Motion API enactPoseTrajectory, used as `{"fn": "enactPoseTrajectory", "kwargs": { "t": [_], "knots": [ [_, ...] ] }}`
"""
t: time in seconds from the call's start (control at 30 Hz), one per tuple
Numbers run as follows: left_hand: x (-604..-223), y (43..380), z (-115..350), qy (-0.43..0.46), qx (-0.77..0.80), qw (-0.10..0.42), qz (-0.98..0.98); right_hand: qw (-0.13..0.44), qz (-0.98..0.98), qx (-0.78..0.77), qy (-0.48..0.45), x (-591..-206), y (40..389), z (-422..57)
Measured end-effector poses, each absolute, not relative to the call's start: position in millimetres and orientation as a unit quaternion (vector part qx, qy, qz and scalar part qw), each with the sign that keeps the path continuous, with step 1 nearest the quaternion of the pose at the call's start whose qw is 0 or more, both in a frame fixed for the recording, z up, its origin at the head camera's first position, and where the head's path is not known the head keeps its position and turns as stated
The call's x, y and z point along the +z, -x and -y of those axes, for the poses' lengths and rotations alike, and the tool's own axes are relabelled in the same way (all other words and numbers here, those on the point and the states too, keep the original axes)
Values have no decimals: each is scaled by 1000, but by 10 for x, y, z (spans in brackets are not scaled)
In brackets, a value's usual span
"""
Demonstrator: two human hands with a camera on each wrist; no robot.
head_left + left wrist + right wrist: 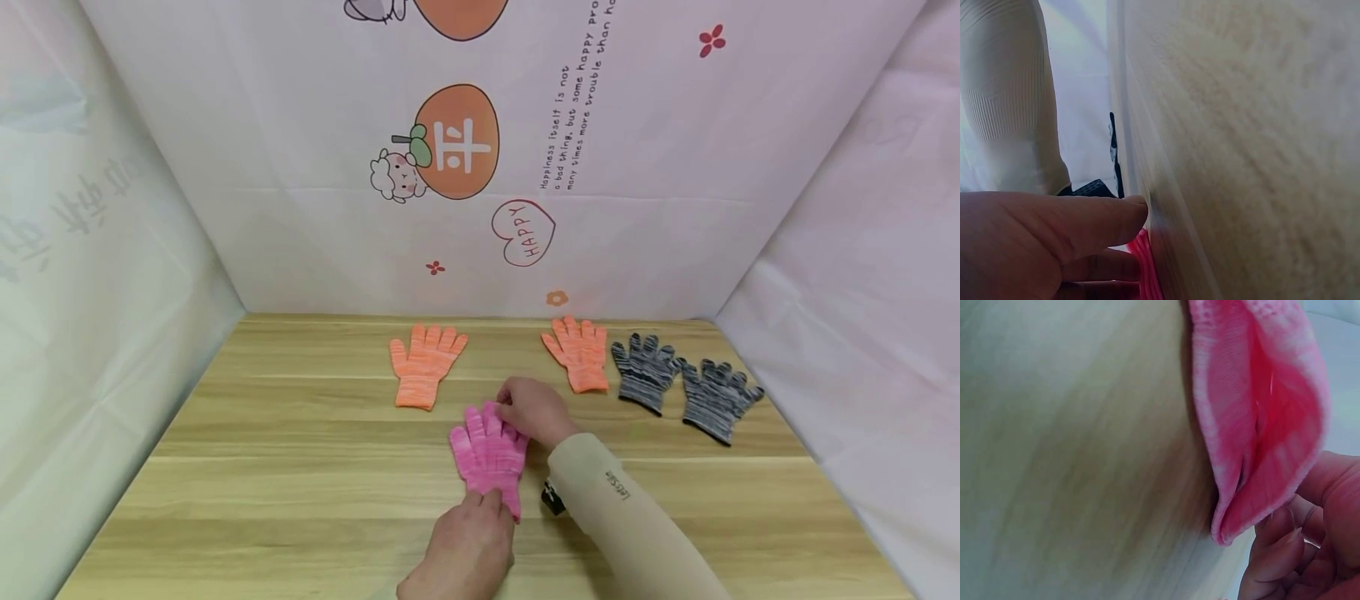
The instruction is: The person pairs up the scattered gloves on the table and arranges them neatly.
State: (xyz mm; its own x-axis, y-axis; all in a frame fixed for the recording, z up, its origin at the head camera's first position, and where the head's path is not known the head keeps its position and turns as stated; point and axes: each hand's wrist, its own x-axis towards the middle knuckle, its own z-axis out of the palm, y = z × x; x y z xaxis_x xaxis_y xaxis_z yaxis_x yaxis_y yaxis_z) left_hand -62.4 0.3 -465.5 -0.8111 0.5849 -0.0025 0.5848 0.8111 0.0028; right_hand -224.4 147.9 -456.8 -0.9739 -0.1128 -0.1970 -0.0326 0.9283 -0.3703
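Observation:
A pink knitted glove (489, 454) lies on the wooden table, fingers toward the back wall and cuff toward me. My left hand (471, 537) rests on the cuff, its fingertips pressing the fabric down. In the left wrist view, the left thumb (1110, 219) lies beside the pink fabric (1146, 265), its tip right at the tabletop. At the glove's finger end on the right, my right hand (536, 410) pinches the fabric with curled fingers. From the right wrist, a pink knitted edge (1207, 431) gapes above the table, close to the curled fingertips (1275, 550).
One orange glove (425, 367) lies behind to the left, another orange glove (580, 354) to the right. Two grey-black gloves (647, 375) lie side by side at the far right. White printed sheets (337, 225) wall the table (285, 500) at the back and sides.

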Motion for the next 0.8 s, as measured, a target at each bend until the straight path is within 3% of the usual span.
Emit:
{"fn": "enactPoseTrajectory", "kwargs": {
  "t": [0.8],
  "knots": [
    [-4699, 592, -28, -302, 4, -46, -952, 94, -970, -214, 61, -4642, 2294, -1429]
  ]
}}
